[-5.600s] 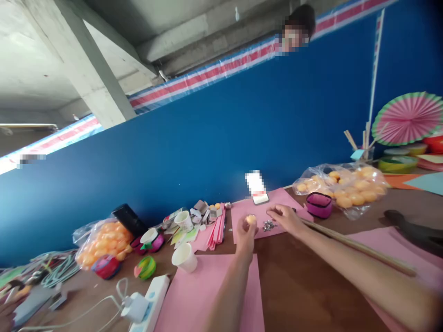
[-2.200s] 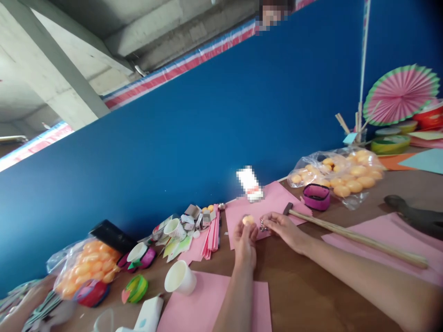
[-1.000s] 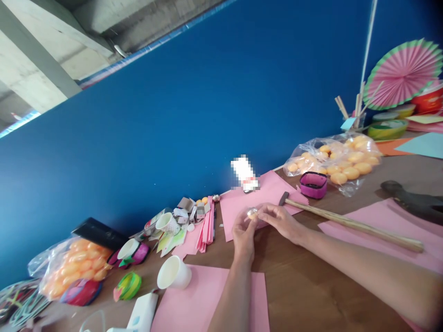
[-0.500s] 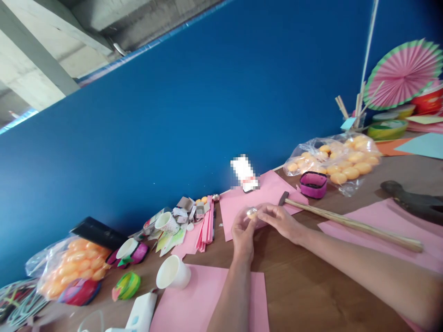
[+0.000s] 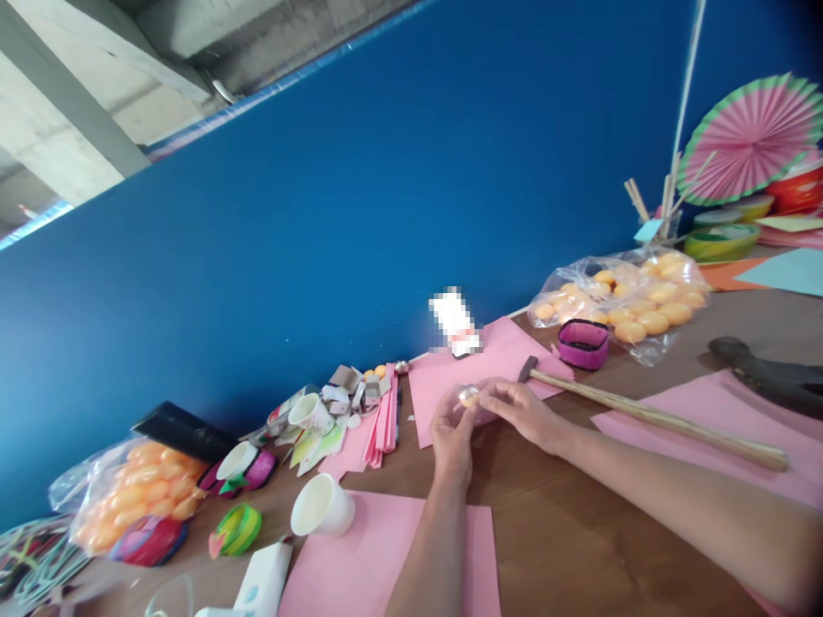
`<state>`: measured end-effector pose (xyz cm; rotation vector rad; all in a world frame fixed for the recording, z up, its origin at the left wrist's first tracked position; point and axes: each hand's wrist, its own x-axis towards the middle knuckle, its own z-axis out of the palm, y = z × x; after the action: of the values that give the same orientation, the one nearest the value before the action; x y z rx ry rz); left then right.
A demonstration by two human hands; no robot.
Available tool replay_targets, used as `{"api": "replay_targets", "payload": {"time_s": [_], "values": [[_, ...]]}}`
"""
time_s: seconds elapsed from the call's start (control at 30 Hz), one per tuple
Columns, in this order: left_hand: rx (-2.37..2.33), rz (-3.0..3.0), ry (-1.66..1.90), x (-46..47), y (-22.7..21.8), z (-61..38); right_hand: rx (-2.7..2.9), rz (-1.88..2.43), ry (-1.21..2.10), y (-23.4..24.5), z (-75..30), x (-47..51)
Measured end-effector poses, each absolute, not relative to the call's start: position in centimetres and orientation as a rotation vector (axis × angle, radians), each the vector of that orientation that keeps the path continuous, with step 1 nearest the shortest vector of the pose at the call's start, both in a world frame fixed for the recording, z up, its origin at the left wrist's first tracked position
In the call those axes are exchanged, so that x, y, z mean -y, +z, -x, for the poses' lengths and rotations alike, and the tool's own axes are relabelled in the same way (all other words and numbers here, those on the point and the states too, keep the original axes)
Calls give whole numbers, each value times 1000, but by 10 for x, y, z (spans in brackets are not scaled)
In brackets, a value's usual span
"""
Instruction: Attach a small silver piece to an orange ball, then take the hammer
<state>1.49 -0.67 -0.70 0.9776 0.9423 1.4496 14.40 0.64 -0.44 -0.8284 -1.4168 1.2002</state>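
Observation:
My left hand (image 5: pixel 452 433) holds a small orange ball (image 5: pixel 469 397) up in its fingertips above a pink paper sheet (image 5: pixel 479 366). My right hand (image 5: pixel 524 410) meets it from the right, its fingers pinched against the ball; what they pinch is too small to make out. Just behind my right hand lies a hammer (image 5: pixel 649 416) with a long wooden handle, its head at the pink sheet's edge.
A clear bag of orange balls (image 5: pixel 627 300) and a magenta tape roll (image 5: pixel 582 343) sit at the back right. Another bag of balls (image 5: pixel 132 497), paper cups (image 5: pixel 322 507), folded pink papers (image 5: pixel 386 422) and a power strip (image 5: pixel 263 581) lie left. A blue partition (image 5: pixel 360 206) backs the brown table (image 5: pixel 579 531).
Over the earlier frames my right hand left the small metal pieces on the pink sheet and joined my left hand at the ball. In the last second both hands stayed nearly still.

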Motion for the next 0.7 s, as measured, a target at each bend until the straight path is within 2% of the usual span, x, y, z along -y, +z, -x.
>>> {"api": "replay_targets", "payload": {"time_s": [0.7], "values": [[-944, -1012, 1450, 7, -7, -14, 1438, 829, 1195, -6, -145, -7]]}}
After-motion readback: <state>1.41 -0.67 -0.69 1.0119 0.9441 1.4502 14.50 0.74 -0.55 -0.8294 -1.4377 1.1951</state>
